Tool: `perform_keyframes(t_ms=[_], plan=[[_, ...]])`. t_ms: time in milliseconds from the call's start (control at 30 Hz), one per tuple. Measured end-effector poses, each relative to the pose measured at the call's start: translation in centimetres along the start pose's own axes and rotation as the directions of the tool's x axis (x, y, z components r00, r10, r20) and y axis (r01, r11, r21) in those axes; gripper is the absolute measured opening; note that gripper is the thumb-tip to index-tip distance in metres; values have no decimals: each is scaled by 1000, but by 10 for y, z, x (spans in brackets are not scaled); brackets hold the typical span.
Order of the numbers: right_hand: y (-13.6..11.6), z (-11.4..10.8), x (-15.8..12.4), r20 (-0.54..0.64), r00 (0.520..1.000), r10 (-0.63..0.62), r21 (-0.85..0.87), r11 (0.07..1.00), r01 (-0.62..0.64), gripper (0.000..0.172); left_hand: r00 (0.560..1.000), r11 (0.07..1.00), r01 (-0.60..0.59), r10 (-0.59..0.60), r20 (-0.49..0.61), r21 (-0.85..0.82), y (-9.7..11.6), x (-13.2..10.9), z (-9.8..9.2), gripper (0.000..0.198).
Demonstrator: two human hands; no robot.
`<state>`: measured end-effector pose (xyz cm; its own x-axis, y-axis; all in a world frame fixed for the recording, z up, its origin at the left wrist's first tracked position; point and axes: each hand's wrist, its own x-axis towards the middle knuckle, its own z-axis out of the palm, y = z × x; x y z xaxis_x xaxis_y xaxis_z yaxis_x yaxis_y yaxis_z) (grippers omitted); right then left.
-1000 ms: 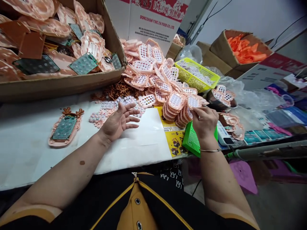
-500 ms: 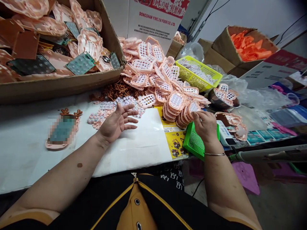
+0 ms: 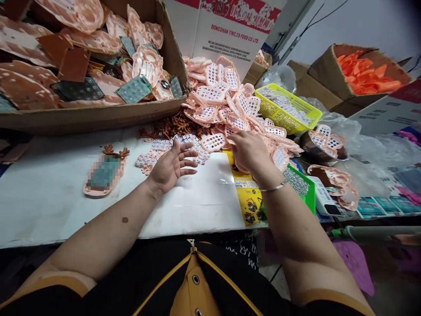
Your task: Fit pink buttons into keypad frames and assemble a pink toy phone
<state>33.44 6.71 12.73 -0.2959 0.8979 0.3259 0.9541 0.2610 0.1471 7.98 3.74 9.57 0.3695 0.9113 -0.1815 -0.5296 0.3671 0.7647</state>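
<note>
Shells (image 3: 210, 94), too many to count, are piled around the right hand (image 3: 251, 153) (grip can't be told), countless buttons (image 3: 160, 145) are heaped by the wide-spread left hand (image 3: 173, 169), and one basket (image 3: 279, 117) is parked alongside.

Printed carton (image 3: 230, 37): upright at upper middle, white, red band on top, lettered DONGSHAN YINGJIA FOOD CO. LTD.
Cardboard box (image 3: 324, 72): tilted at upper right, open, holding orange pieces (image 3: 366, 73).
Second carton (image 3: 383, 112): at right, just below the box, white and red.
Dark cables (image 3: 310, 25): against the pale wall (image 3: 368, 22), upper right.
Clear plastic bags (image 3: 368, 142): crumpled, right of frame.
Teal packs (image 3: 371, 206): in a row, right side, near the table edge.
Purple plastic shape (image 3: 355, 265): lower right, below table level.
</note>
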Motion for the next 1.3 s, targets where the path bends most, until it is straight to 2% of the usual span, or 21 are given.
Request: perform_keyframes(t_ms=[100, 200, 333, 400, 467, 533, 567, 633, 700, 733, 800, 867, 967, 1167, 1300], plan=[[-23, 24, 31, 229, 969, -97, -120, 985, 127, 31, 999, 998, -3, 1, -32, -59, 4, 0, 0, 63], [-27, 41, 43, 275, 954, -117, -115, 981, 154, 33, 998, 993, 4, -11, -55, -121, 6, -1, 0, 60], [-19, 42, 46, 200, 977, -68, -115, 989, 92, 33, 999, 989, 19, -24, -37, -146, 5, -1, -1, 60], [-18, 37, 45, 96, 995, 29, -47, 999, -24, 35, 999, 990, 19, -23, -29, -139, 5, 0, -2, 60], [-20, 31, 43, -17, 986, 164, 117, 980, -161, 33, 999, 992, 8, -14, -45, -125, 4, 0, -4, 60], [-27, 24, 37, -74, 952, 296, 393, 886, -245, 27, 996, 995, -27, 18, -88, -97, 4, 1, -5, 57], [-32, 22, 32, -59, 935, 349, 560, 787, -259, 24, 993, 996, -51, 42, -111, -80, 3, 2, -5, 56], [-46, 17, 20, 52, 923, 382, 837, 487, -249, 25, 990, 996, -72, 66, -126, -47, 2, 3, -6, 55], [-62, 14, 6, 166, 929, 332, 952, 191, -239, 31, 996, 999, -44, 42, -77, -22, -1, 3, -5, 58], [-72, 14, 0, 203, 930, 306, 967, 88, -239, 33, 999, 1000, -18, 18, -36, -16, -3, 3, -4, 61], [-90, 14, -12, 243, 926, 287, 970, -46, -240, 35, 998, 1000, 22, -22, 54, -12, -7, 2, -2, 63], [-108, 15, -20, 274, 911, 308, 961, -127, -246, 35, 992, 999, 33, -29, 120, -35, -9, 1, 0, 63], [-127, 17, -23, 296, 881, 368, 952, -190, -240, 33, 987, 995, -1, 18, 162, -104, -10, -1, 0, 61], [-144, 16, -20, 257, 887, 383, 956, -232, -177, 32, 966, 987, -70, 103, 236, -146, -5, -3, -5, 75], [-153, 12, -23, 248, 886, 393, 952, -268, -148, 31, 929, 984, -102, 146, 340, -146, -1, -7, -6, 85]])
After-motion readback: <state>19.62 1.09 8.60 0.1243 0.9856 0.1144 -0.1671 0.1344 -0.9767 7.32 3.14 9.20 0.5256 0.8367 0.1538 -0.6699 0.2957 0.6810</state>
